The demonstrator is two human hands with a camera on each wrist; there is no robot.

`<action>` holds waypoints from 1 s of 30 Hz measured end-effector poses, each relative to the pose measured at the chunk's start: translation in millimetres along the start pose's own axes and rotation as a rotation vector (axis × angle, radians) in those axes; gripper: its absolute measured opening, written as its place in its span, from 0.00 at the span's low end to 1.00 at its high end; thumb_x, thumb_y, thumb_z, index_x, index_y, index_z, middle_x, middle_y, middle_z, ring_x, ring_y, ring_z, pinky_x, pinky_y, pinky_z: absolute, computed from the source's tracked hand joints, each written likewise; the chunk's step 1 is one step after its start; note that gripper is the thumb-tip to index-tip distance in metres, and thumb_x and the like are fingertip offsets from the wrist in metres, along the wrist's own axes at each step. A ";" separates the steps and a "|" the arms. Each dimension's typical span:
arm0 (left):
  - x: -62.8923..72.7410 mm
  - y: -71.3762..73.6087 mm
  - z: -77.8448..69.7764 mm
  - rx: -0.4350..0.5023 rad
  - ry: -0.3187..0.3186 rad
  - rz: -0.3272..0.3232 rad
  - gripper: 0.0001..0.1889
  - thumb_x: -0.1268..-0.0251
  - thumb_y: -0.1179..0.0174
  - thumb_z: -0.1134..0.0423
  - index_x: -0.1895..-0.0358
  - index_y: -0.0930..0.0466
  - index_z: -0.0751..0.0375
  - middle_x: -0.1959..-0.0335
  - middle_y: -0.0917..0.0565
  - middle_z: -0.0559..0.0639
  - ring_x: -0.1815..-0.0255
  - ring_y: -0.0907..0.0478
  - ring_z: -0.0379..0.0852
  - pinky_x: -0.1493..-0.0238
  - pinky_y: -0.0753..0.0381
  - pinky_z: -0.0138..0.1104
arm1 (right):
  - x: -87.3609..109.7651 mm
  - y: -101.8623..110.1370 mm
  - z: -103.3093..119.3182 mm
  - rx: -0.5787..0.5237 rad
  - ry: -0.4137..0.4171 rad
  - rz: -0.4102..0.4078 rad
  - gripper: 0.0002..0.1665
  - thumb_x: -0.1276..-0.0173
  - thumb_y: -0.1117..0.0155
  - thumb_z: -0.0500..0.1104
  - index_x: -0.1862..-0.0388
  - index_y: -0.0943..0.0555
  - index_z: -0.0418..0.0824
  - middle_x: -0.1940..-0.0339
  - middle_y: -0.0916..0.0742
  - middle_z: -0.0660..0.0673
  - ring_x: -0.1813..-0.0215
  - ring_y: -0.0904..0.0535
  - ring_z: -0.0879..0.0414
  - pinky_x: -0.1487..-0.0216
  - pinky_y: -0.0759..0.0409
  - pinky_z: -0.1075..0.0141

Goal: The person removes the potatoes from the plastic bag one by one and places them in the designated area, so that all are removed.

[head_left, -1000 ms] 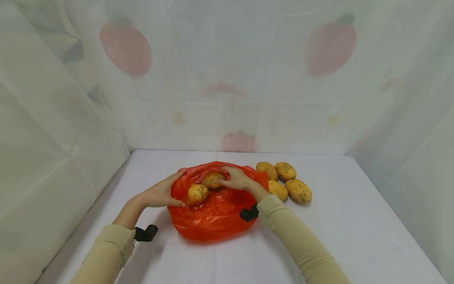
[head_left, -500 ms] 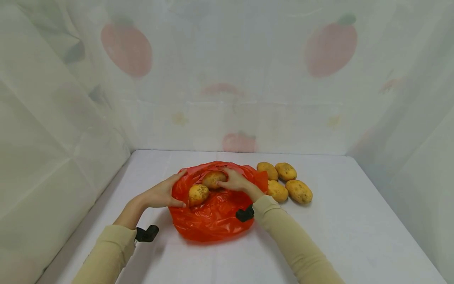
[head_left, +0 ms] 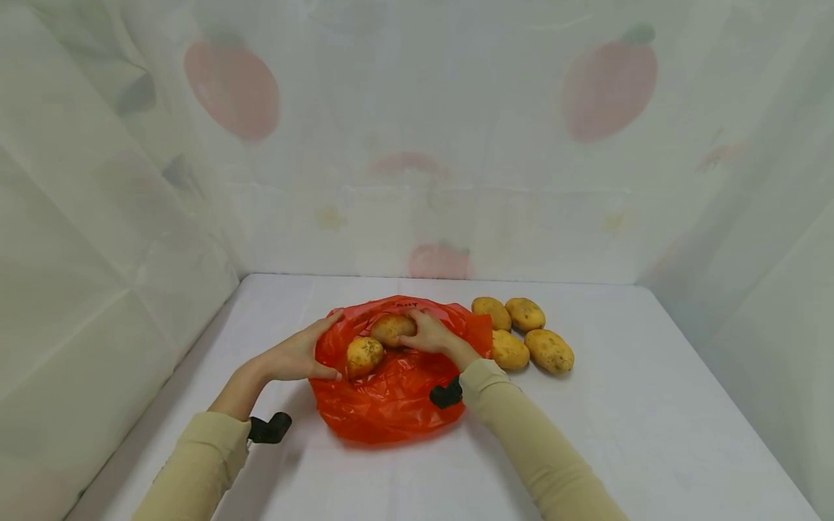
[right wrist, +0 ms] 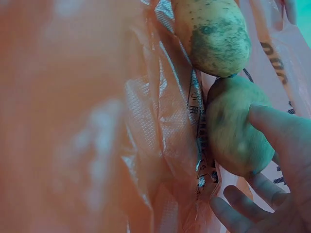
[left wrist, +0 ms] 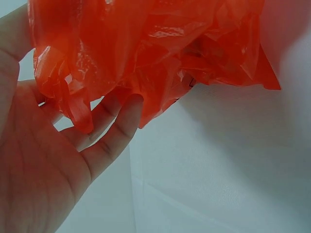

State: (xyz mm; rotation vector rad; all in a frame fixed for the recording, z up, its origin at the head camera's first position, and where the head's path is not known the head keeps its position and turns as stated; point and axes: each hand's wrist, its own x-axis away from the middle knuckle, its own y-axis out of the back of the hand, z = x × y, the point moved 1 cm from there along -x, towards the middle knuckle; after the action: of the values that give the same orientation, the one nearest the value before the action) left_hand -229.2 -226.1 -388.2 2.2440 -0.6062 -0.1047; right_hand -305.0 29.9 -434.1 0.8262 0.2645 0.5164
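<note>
1. Head: The left hand (head_left: 293, 356), thumb and fingers spread wide, touches the red bag (head_left: 391, 421) on the table (head_left: 638, 420); the right hand (head_left: 430, 334) grips a potato (head_left: 389, 329) inside it. Four potatoes (head_left: 549, 352) lie beside the bag.
2. Left wrist: Loosely bent fingers (left wrist: 114, 138) touch the plastic.
3. Right wrist: The gripped potato touches a second potato (right wrist: 216, 41).

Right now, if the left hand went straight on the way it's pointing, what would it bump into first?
The red bag, whose side the left hand touches. Just past the plastic, the nearer potato seems next in line, though depth is hard to judge.
</note>
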 end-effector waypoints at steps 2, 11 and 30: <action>0.3 0.2 -0.2 0.000 0.000 0.001 0.57 0.55 0.29 0.53 0.26 0.60 0.57 0.28 0.50 0.58 0.30 0.47 0.60 0.41 0.32 0.53 | 0.5 -0.6 0.2 -0.007 -0.020 0.003 0.36 0.39 0.36 0.48 0.36 0.35 0.37 0.43 0.25 0.38 0.43 0.31 0.46 0.39 0.30 0.53; 0.0 0.5 0.3 -0.004 0.012 0.003 0.57 0.56 0.28 0.51 0.26 0.60 0.56 0.28 0.50 0.58 0.30 0.47 0.60 0.40 0.32 0.54 | -0.5 -5.2 3.2 -0.027 -0.038 0.011 0.35 0.39 0.36 0.48 0.37 0.37 0.36 0.45 0.24 0.38 0.44 0.27 0.47 0.40 0.29 0.56; 0.5 1.1 1.2 -0.001 0.009 -0.001 0.58 0.56 0.29 0.50 0.26 0.61 0.55 0.27 0.52 0.57 0.30 0.49 0.60 0.40 0.33 0.53 | 0.8 -0.4 6.4 0.004 -0.005 -0.090 0.34 0.43 0.33 0.46 0.39 0.33 0.36 0.47 0.21 0.39 0.48 0.24 0.48 0.43 0.26 0.57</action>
State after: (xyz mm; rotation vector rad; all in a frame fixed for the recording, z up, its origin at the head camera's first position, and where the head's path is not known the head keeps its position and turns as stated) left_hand -229.6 -227.8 -388.2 2.2423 -0.6000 -0.0962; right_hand -301.5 26.0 -430.3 0.8154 0.2964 0.4291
